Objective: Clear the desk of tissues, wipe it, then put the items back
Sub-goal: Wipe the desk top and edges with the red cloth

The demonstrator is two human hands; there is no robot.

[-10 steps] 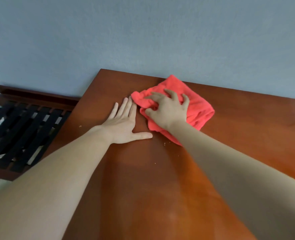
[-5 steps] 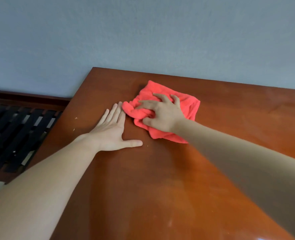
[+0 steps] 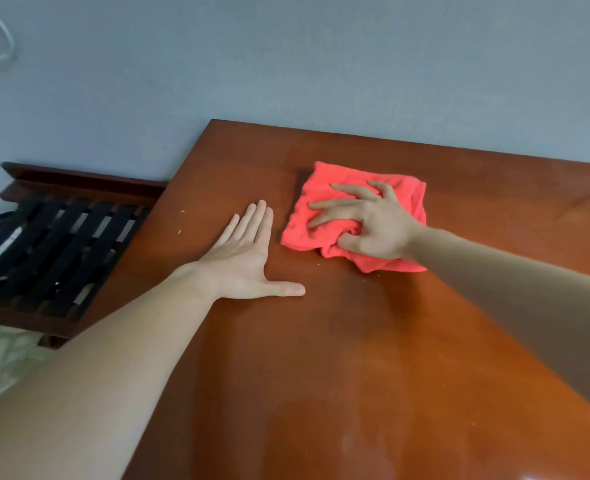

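Observation:
A red cloth (image 3: 406,197) lies crumpled on the brown wooden desk (image 3: 355,358) near its far edge. My right hand (image 3: 366,220) rests on top of the cloth with its fingers spread over it, and the thumb pinches a fold against the index finger. My left hand (image 3: 241,258) lies flat on the desk just left of the cloth, palm down, fingers straight and together, thumb out to the right. It does not touch the cloth. No tissues are in view.
A few pale crumbs (image 3: 182,212) lie near the desk's left edge, and more sit just in front of the cloth. A dark slatted wooden frame (image 3: 61,244) stands left of the desk. A grey wall rises behind the desk.
My right hand has slid the cloth to the right, away from the left hand, and its fingers have spread out. The left hand has stayed flat in place.

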